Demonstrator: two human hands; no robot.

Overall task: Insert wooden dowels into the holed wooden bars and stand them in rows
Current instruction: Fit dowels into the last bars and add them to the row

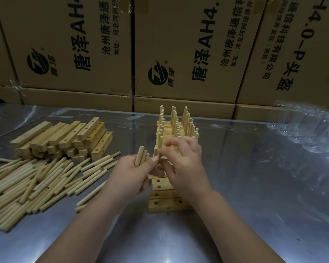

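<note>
Centre, upper: filled bars [176, 128], packed side by side with pegs upright in three lines. We log these as done.

Centre, lower: empty bars [163, 204], a few lying flat in the same line with their holes open. These are next in turn.

Left, middle: stack of bars [65, 141], untouched.

Lower left: loose dowels [36, 183], a broad heap on the table [254, 186].

Left hand [133, 173]: fingers wrapped round a small bundle of dowels [141, 157], held upright just left of the bars.

Right hand [186, 160]: close against the left, over the join between filled and empty bars, fingers curled. We cannot tell whether it pinches a dowel.

Top: cardboard boxes [74, 44]. Right edge: plastic wrap [308, 130].

Our estimate: a good start made, with more bars and dowels left than used.
</note>
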